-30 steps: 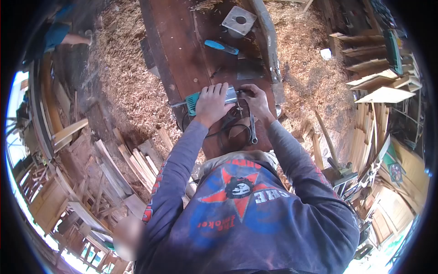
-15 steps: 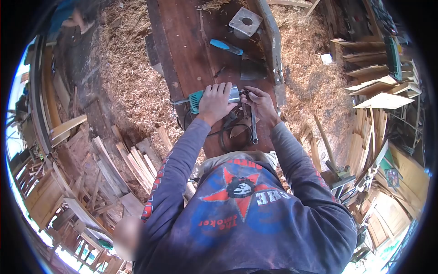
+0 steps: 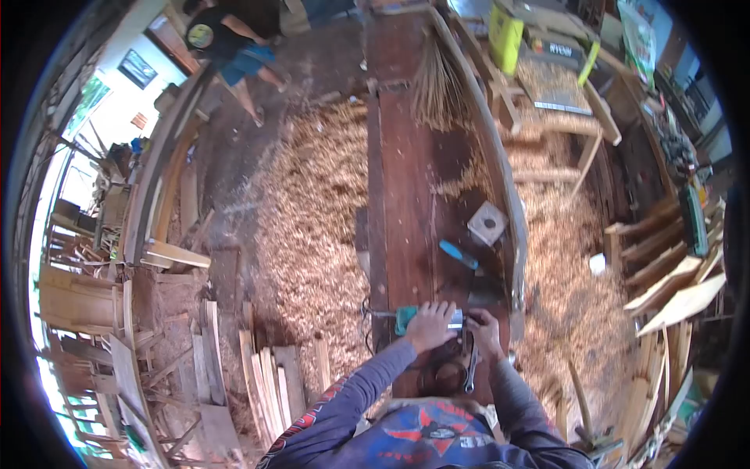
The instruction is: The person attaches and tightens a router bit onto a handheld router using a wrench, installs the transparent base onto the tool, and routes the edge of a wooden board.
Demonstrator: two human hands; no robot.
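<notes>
My left hand (image 3: 431, 327) is wrapped over the body of a green and silver power tool (image 3: 405, 320), which looks like a trim router lying on its side on the dark wooden bench (image 3: 406, 266). At the tool's silver end, my right hand (image 3: 486, 332) has its fingers closed around the upper end of a wrench (image 3: 471, 367). The wrench's shaft points back toward my body. Its upper end is partly hidden by the fingers. Further up the bench lie a blue-handled tool (image 3: 458, 254) and a square base plate with a round hole (image 3: 487, 224).
A bundle of thin sticks, like a broom (image 3: 439, 90), lies on the far bench. Wood shavings (image 3: 312, 211) cover the floor on both sides. Boards (image 3: 269, 391) stand at the left. A table saw (image 3: 555, 78) is at the back right. Another person (image 3: 226, 47) stands far left.
My view has tilted up, showing more of the far bench, the other person and the saw. Both hands keep about the same hold on the power tool and wrench.
</notes>
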